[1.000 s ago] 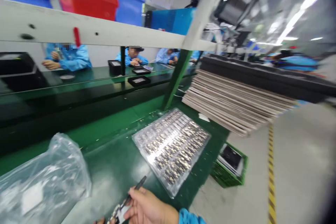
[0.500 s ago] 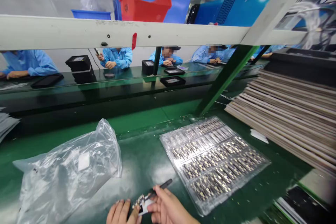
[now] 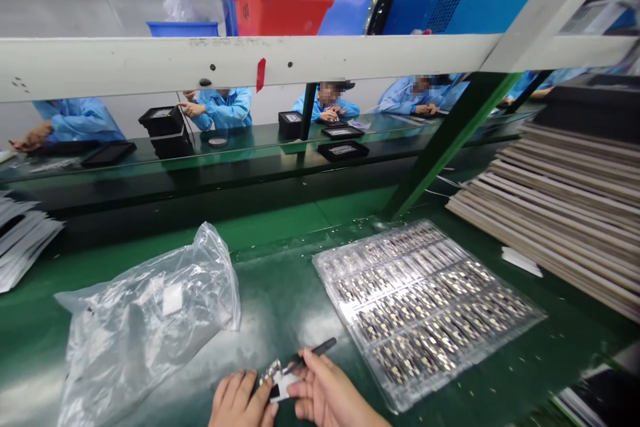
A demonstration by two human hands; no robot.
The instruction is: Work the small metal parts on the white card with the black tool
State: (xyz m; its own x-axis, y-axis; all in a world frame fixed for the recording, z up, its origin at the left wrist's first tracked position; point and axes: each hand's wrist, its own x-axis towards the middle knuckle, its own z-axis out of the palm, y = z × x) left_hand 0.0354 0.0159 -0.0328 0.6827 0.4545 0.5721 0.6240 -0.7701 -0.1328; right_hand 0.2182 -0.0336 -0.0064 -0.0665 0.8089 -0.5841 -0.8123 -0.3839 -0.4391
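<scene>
Both hands at the near edge of the green desk, bottom centre of view. Left hand pinches a small component strip from its left end; grip closed on it. Right hand steadies the same strip and holds black tweezers, fingers closed around them; the tips appear to touch the strip, though the view is partly blocked. Clear plastic bag lies to the left, clear component tray just right, stacked boards beyond.
</scene>
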